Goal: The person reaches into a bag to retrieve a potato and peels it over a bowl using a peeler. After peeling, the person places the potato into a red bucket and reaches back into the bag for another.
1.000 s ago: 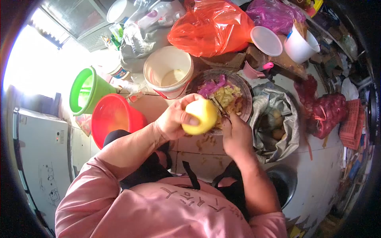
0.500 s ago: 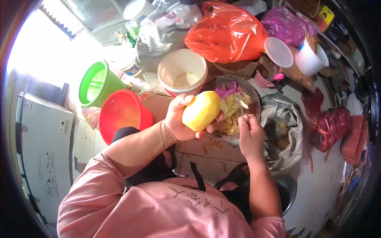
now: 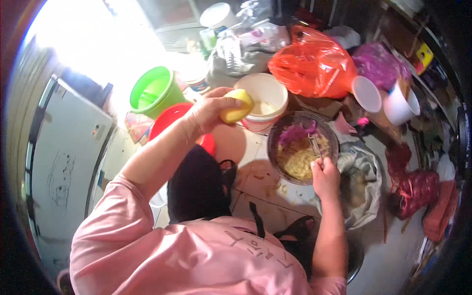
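Note:
A smooth yellow peeled potato [image 3: 237,106] is gripped in my left hand [image 3: 209,112], raised over the near left side of the white bucket [image 3: 277,96]. My right hand [image 3: 326,176] closes around the handle of a peeler [image 3: 315,145], whose metal head points away from me. Beneath the peeler is a round dark bowl [image 3: 273,150] with pale yellow peelings [image 3: 300,161] and a purple piece [image 3: 295,138] in it. Part of the red tub [image 3: 167,117] is hidden by my left forearm.
A green bucket [image 3: 169,96] stands at the left, beside the red tub. An open grey sack [image 3: 377,189] holds blurred, roundish brown things at the right. Behind are a red plastic bag [image 3: 317,66] and a purple bag [image 3: 378,64]. Scraps [image 3: 268,195] litter the tiled floor.
My left hand has carried the potato away from the bowl, leftward and forward to the white bucket. My right hand keeps the peeler over the bowl. The camera view has shifted.

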Demonstrator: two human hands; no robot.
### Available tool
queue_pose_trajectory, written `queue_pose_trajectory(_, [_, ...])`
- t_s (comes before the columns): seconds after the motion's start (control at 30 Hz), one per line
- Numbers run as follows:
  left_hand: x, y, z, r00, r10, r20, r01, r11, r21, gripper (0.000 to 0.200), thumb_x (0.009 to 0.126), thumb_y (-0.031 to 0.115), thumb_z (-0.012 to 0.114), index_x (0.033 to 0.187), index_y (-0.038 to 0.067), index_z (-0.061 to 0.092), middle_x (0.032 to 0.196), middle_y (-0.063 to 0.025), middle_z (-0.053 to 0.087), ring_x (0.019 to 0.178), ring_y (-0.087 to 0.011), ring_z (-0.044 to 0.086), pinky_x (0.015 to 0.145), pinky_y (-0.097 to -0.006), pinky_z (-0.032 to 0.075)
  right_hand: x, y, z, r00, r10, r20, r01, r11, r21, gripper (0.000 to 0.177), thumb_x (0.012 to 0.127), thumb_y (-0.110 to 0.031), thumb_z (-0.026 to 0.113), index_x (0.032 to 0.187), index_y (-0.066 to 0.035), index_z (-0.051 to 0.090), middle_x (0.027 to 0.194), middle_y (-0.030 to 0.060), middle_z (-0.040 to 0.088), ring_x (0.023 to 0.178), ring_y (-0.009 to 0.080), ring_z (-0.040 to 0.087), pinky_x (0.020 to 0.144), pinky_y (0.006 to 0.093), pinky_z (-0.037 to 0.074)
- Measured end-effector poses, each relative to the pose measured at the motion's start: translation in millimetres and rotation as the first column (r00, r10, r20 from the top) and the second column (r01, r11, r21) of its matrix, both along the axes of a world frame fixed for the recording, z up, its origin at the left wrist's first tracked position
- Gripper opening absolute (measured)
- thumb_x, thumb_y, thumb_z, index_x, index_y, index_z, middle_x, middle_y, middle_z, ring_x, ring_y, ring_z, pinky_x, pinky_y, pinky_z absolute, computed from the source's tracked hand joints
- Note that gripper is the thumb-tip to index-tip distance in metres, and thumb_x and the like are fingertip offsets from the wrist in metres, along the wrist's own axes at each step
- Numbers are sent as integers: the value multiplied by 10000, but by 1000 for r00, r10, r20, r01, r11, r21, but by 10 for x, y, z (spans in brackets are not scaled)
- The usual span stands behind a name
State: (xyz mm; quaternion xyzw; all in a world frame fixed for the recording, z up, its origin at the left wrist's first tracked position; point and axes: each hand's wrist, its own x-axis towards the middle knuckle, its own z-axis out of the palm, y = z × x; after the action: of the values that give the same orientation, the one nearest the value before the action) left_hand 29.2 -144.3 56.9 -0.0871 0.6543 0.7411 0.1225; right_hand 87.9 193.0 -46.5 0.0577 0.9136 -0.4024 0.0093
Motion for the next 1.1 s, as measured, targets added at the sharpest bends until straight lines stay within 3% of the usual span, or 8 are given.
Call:
queue_pose_trajectory(0.17, [183,-1215,-630,962,272,40,-223,858,-463,620,739,282,802,1277,82,569,1047,-105,651,862,-208,665,605,-344,563,92,-38,92,995,104,0,-104,994,37,204,853,-203,647,845,-18,563,749,173,635,715,369,624,657,434,476])
queue_pose_trajectory(0.27, [487,-1569,-1069,908,409,90,-195,603,-774,643,684,285,827,1251,79,608,993,-103,684,778,-202,686,547,-356,572,146,8,31,991,126,53,-129,990,60,207,850,-203,646,834,-16,559,749,179,630,718,382,613,660,443,475])
queue_pose_trajectory(0.47, [798,-1920,-1589,849,514,123,-190,514,-837,611,646,238,800,1210,71,633,1036,-139,696,864,-255,702,687,-370,586,308,156,-38,984,169,55,-172,984,51,150,848,-140,650,872,-9,581,687,127,613,612,243,598,606,369,476])
queue_pose_trajectory(0.57, [631,-2116,-1594,853,517,-69,-340,450,-826,534,624,227,785,1121,64,676,1067,-190,689,973,-308,674,897,-394,525,339,233,-54,987,152,49,-152,988,-12,137,850,-138,652,859,-17,586,683,95,609,605,210,584,606,361,475])
queue_pose_trajectory(0.67, [433,-2100,-1147,930,222,-292,-366,546,-753,422,764,155,709,1138,-24,629,877,-134,673,616,-197,641,514,-310,534,346,261,42,985,146,91,-155,982,108,143,849,-139,654,853,-14,586,681,81,604,609,190,571,614,353,473])
queue_pose_trajectory(0.77, [425,-1354,88,927,92,-364,-315,718,-621,450,771,144,717,1176,-26,616,996,-141,674,774,-182,663,656,-309,556,278,430,135,973,227,39,-230,965,126,155,850,-147,653,855,-9,585,681,85,600,617,193,564,628,346,471])
queue_pose_trajectory(0.9, [467,-489,879,831,-348,-435,-92,683,-724,419,786,104,717,1183,23,609,1061,-83,667,927,-180,637,807,-332,526,171,655,526,978,144,150,-183,939,292,211,859,-192,630,897,14,602,752,134,639,683,230,604,668,378,482])
queue_pose_trajectory(1.1, [1223,807,1292,3,-878,-479,16,479,-877,375,680,191,777,1025,108,654,1002,-79,649,820,-284,637,722,-402,521,295,1461,375,974,19,226,-107,917,383,212,837,-222,644,887,-17,623,784,158,657,744,300,647,690,384,498])
